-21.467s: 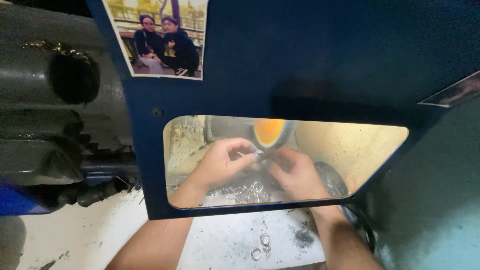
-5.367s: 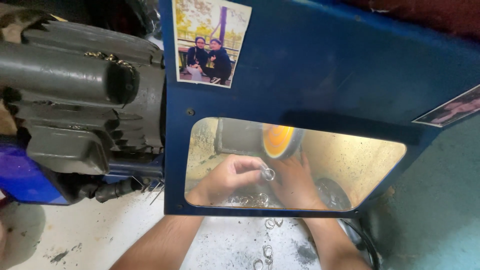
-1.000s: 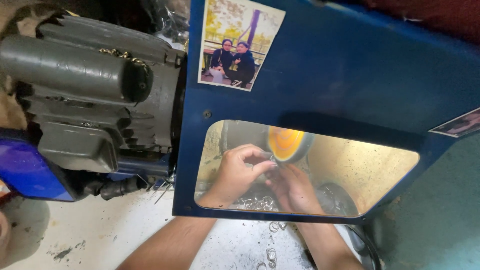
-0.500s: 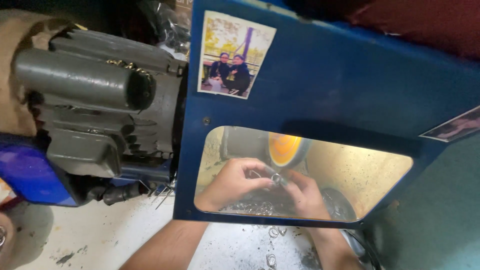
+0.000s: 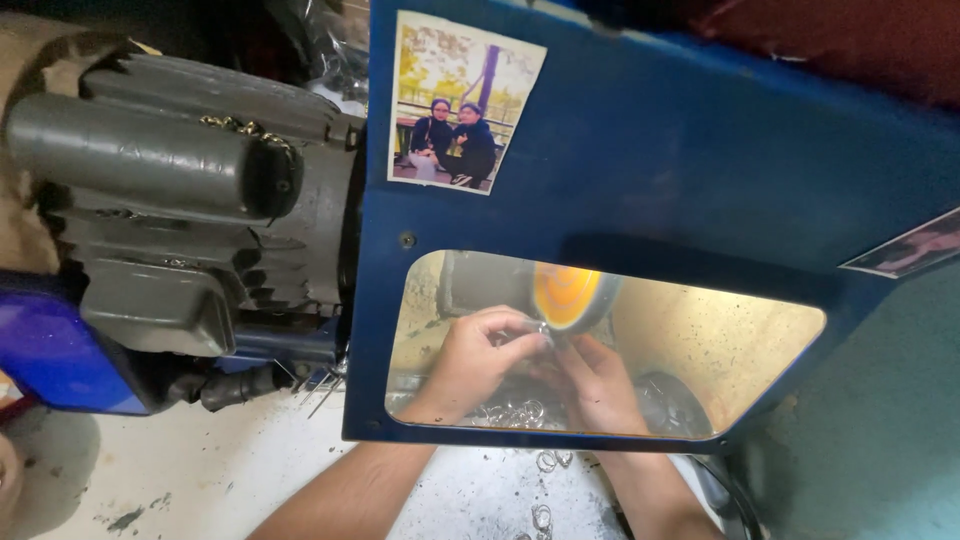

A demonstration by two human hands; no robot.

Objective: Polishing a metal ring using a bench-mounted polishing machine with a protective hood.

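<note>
Both my hands reach under a blue guard panel [image 5: 650, 150] and show through its clear window [image 5: 720, 340]. My left hand [image 5: 475, 360] and my right hand [image 5: 600, 385] together pinch a small silver metal ring [image 5: 540, 330] and hold it against the lower edge of an orange buffing wheel [image 5: 568, 295]. The fingers hide most of the ring. Several more silver rings [image 5: 520, 412] lie in a pile under my hands.
A grey ribbed electric motor [image 5: 180, 210] sits at left beside the panel, with a blue part [image 5: 55, 355] below it. A photo print [image 5: 460, 100] is stuck on the panel. Loose rings [image 5: 548, 462] lie on the dusty white bench [image 5: 200, 480] near my forearms.
The view has shifted slightly, so the panel and motor sit a little differently in frame. My hands stay at the wheel, still holding the ring against it.
</note>
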